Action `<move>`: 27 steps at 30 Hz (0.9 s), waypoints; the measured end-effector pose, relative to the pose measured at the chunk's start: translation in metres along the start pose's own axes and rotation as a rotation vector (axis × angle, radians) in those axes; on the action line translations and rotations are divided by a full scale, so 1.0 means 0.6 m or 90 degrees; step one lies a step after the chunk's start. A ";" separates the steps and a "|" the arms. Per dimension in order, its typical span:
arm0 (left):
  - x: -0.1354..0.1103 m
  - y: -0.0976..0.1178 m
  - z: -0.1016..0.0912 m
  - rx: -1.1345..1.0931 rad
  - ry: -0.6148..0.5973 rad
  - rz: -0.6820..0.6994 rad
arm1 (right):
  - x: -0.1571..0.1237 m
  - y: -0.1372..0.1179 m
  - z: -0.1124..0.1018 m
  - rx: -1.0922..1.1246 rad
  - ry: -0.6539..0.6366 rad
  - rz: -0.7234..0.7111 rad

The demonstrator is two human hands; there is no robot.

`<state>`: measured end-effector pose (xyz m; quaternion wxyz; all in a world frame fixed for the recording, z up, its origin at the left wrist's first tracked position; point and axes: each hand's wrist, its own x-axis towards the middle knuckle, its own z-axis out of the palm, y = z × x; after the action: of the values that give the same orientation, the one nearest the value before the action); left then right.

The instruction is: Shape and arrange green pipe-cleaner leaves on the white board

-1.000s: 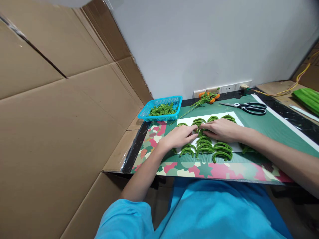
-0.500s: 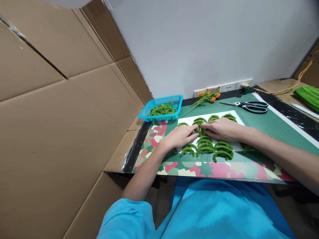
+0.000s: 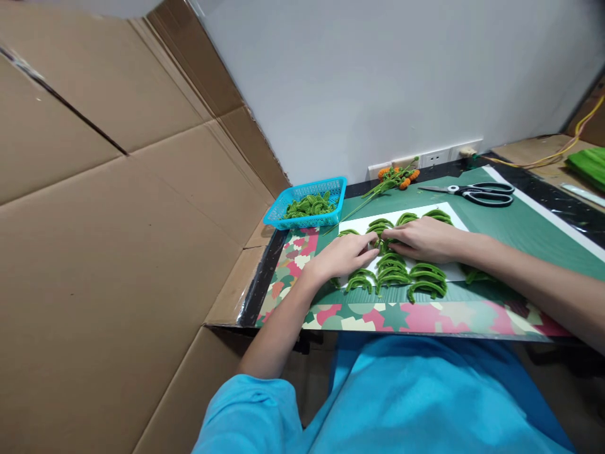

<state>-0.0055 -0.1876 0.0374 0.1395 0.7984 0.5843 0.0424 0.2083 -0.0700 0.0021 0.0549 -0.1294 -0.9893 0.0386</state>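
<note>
Both of my hands rest on a white sheet (image 3: 451, 217) covered with several curved green fuzzy pieces (image 3: 426, 277). My left hand (image 3: 344, 254) and my right hand (image 3: 420, 239) meet fingertip to fingertip at the sheet's middle. Their fingers are pinched together on one green piece (image 3: 382, 243) between them. More green arches lie in rows in front of and behind my hands.
A blue basket (image 3: 307, 202) of green pieces stands at the back left. Orange-flowered stems (image 3: 394, 178) lie by the wall sockets. Black scissors (image 3: 482, 192) sit on the green mat (image 3: 510, 230). Cardboard walls rise on the left; a green bundle (image 3: 588, 165) lies far right.
My hands stay together on the same green piece. The view has shifted slightly, so the table appears a little higher in the picture.
</note>
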 end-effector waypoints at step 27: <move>0.001 -0.001 -0.001 -0.017 0.006 0.005 | 0.000 0.006 0.004 0.003 0.029 -0.022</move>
<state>-0.0063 -0.1869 0.0379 0.1470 0.7986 0.5810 0.0548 0.2087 -0.0668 -0.0008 0.0781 -0.1133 -0.9898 0.0370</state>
